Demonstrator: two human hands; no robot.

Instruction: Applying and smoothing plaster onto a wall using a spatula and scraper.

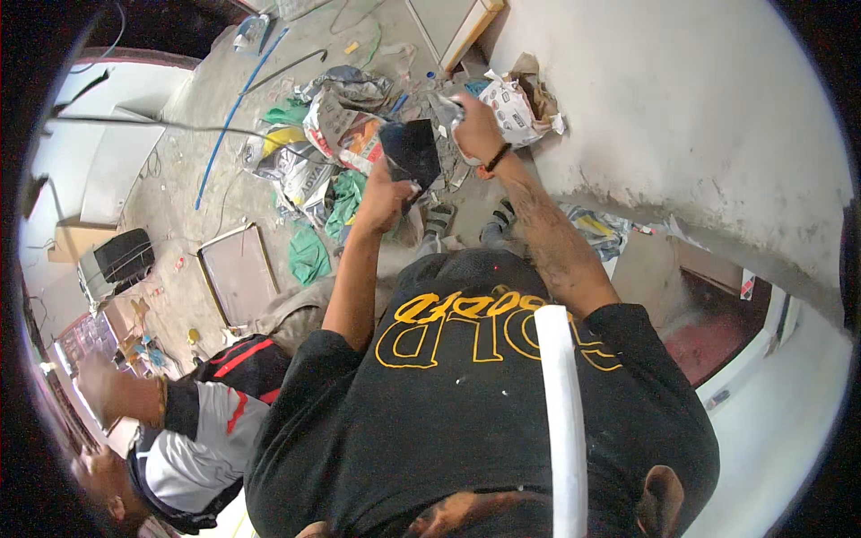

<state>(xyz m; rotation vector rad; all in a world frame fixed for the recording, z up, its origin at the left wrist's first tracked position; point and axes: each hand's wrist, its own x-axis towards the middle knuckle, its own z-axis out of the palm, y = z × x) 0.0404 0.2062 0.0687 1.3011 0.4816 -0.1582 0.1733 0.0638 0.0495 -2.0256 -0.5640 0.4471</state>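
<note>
Your left hand [384, 195] grips the lower edge of the dark square tile [411, 151], fingers closed on it, held up in front of your chest. Your right hand [475, 125], just right of the tile, is closed around a small tool — I can't tell which. Keep the tile steady — work above the bag pile [314, 148] beyond it.

The floor [211, 134] is grey and dusty. Torn paper bags [309, 148] and green cloth [308, 255] lie all over it. A long blue pipe [235, 112] runs across. A rough white wall [682, 117] stands on the right. Daylight fills the room.
</note>
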